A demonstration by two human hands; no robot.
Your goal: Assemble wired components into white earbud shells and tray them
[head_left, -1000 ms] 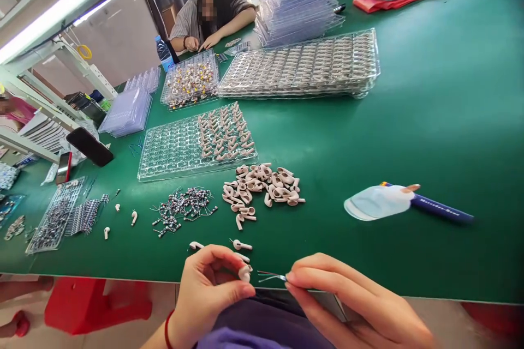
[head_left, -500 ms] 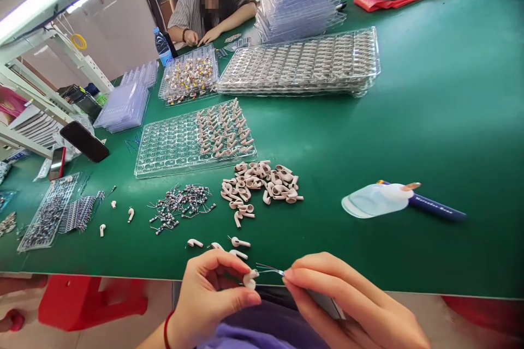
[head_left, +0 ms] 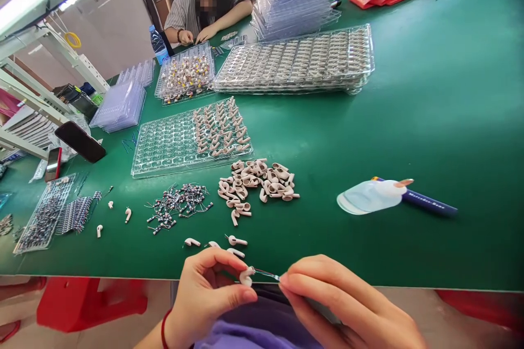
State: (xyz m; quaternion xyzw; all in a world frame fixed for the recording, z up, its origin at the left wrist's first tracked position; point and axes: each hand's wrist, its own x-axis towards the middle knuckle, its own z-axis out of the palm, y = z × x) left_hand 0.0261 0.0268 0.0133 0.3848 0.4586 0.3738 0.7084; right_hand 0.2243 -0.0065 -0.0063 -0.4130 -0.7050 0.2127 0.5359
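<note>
My left hand [head_left: 208,289] pinches a small beige earbud shell [head_left: 246,276] at the table's near edge. My right hand [head_left: 335,300] pinches thin coloured wires [head_left: 266,274] whose ends reach the shell's opening. A few single shells [head_left: 235,241] lie on the green table [head_left: 429,120] just beyond my left hand. Further back are a pile of beige shells [head_left: 256,182] and a heap of small wired parts [head_left: 178,204]. Behind them a clear tray [head_left: 164,147] holds rows of shells in its right part.
A face mask [head_left: 366,196] lies on a blue pen [head_left: 429,203] at the right. Stacked clear trays [head_left: 298,60], a phone [head_left: 79,142] and small racks [head_left: 45,218] stand about. A person [head_left: 204,5] works at the far end. Red stools [head_left: 90,302] sit under the table.
The wires in my right hand have moved left, and their ends now meet the shell held in my left hand. The view has shifted slightly.
</note>
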